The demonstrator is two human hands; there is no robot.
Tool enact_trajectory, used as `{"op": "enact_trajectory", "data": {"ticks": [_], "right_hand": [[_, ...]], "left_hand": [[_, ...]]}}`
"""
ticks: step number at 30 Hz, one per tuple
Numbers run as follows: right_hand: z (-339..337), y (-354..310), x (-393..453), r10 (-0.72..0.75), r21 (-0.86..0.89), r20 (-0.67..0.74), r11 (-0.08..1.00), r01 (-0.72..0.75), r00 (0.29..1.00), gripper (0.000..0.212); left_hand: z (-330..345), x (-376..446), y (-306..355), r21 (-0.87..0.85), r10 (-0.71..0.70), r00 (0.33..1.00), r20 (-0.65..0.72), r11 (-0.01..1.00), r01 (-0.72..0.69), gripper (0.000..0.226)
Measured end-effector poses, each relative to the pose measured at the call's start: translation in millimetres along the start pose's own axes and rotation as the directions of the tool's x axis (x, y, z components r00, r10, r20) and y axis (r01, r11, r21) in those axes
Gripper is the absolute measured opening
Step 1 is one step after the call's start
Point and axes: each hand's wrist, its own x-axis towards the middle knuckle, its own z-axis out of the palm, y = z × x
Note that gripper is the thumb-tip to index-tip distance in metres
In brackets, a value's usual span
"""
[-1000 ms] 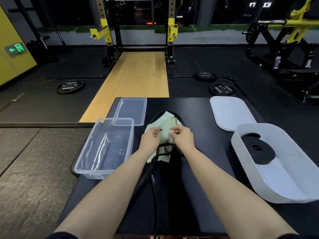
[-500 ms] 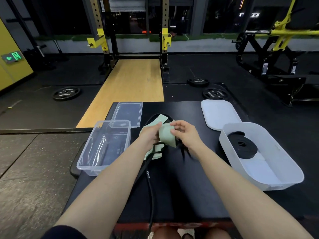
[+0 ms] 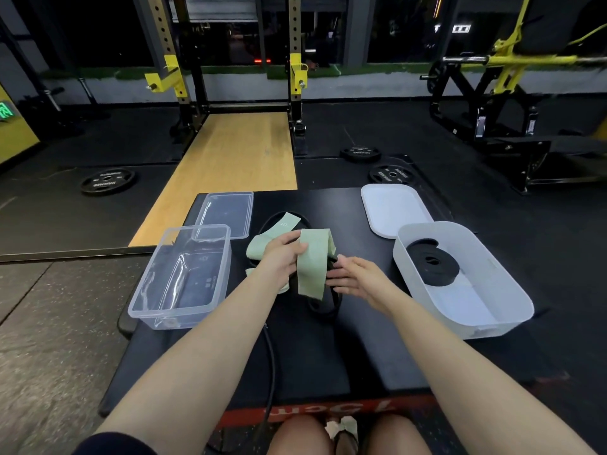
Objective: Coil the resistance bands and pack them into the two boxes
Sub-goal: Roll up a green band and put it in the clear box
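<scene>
My left hand (image 3: 282,259) grips a wide pale green resistance band (image 3: 313,262) and lifts a folded length of it above the black platform (image 3: 368,349). My right hand (image 3: 353,279) is just right of the hanging green fold, fingers spread and relaxed, holding nothing. A loose black band (image 3: 323,305) lies under both hands and trails toward me off the platform's front edge. At left sits a clear plastic box (image 3: 179,280) with nothing in it. A white box (image 3: 466,280) at right holds a coiled black band (image 3: 430,266).
The clear lid (image 3: 226,213) lies behind the clear box and the white lid (image 3: 394,208) behind the white box. Weight plates (image 3: 106,180) lie on the dark gym floor; a yellow rack stands beyond a wooden lifting strip. My knees show below the platform's red edge.
My left hand has raised the green band so a fold hangs down. My right hand let go of it and dropped to the right, fingers open. The view tilted down.
</scene>
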Motion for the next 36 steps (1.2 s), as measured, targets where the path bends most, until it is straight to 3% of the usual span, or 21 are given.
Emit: {"op": "enact_trajectory", "data": {"ticks": [5, 7, 10, 13, 15, 17, 19, 22, 25, 27, 30, 33, 36], "right_hand": [[-1, 7, 6, -0.015, 0.157, -0.077, 0.987, 0.027, 0.997, 0.043], [-1, 4, 7, -0.049, 0.207, -0.114, 0.976, 0.072, 0.992, 0.037], [-8, 5, 11, -0.079, 0.136, -0.221, 0.985, 0.111, 0.972, 0.026], [-18, 12, 15, -0.052, 0.071, -0.303, 0.994, 0.077, 0.951, 0.021], [-26, 18, 17, -0.006, 0.043, -0.332, 0.999, 0.021, 0.943, 0.02], [-32, 24, 18, 0.055, -0.006, -0.33, 0.998, -0.06, 0.942, 0.02], [-33, 28, 18, 0.113, -0.046, -0.308, 0.99, -0.133, 0.945, 0.024], [-34, 31, 19, 0.169, -0.105, -0.258, 0.974, -0.202, 0.951, 0.033], [-37, 33, 23, 0.254, -0.176, -0.156, 0.944, -0.279, 0.955, 0.031], [-38, 36, 28, 0.277, -0.177, -0.15, 0.937, -0.301, 0.949, 0.031], [-40, 40, 35, 0.198, -0.057, -0.255, 0.974, -0.219, 0.946, 0.042], [-42, 46, 37, 0.082, -0.053, -0.357, 0.993, -0.108, 0.93, 0.021], [-45, 51, 38, 0.012, -0.118, -0.434, 0.99, -0.07, 0.901, 0.014]], "left_hand": [[9, -7, -15, 0.085, -0.028, 0.995, 0.097, 0.996, 0.02, 0.033], [12, -6, -24, 0.125, -0.068, 0.985, 0.16, 0.991, 0.048, 0.034], [13, -4, -32, 0.18, -0.118, 0.966, 0.231, 0.981, 0.077, 0.023], [10, 1, -37, 0.164, -0.095, 0.982, 0.161, 0.984, 0.068, 0.006], [6, 9, -43, 0.282, -0.053, 0.996, 0.075, 0.959, 0.03, 0.006], [3, 16, -50, 0.442, -0.051, 0.998, 0.04, 0.897, 0.028, 0.016], [6, 19, -55, 0.489, -0.128, 0.991, 0.042, 0.868, 0.091, 0.028], [17, 20, -58, 0.386, -0.22, 0.973, 0.062, 0.905, 0.18, 0.037], [27, 21, -62, 0.264, -0.197, 0.978, 0.066, 0.949, 0.173, 0.03], [30, 24, -65, 0.273, -0.157, 0.984, 0.086, 0.953, 0.128, 0.032], [35, 27, -67, 0.302, -0.113, 0.977, 0.179, 0.952, 0.055, 0.035], [39, 30, -65, 0.33, -0.106, 0.954, 0.279, 0.944, 0.008, 0.033], [39, 37, -62, 0.424, -0.022, 0.972, 0.235, 0.902, -0.082, 0.023]]}}
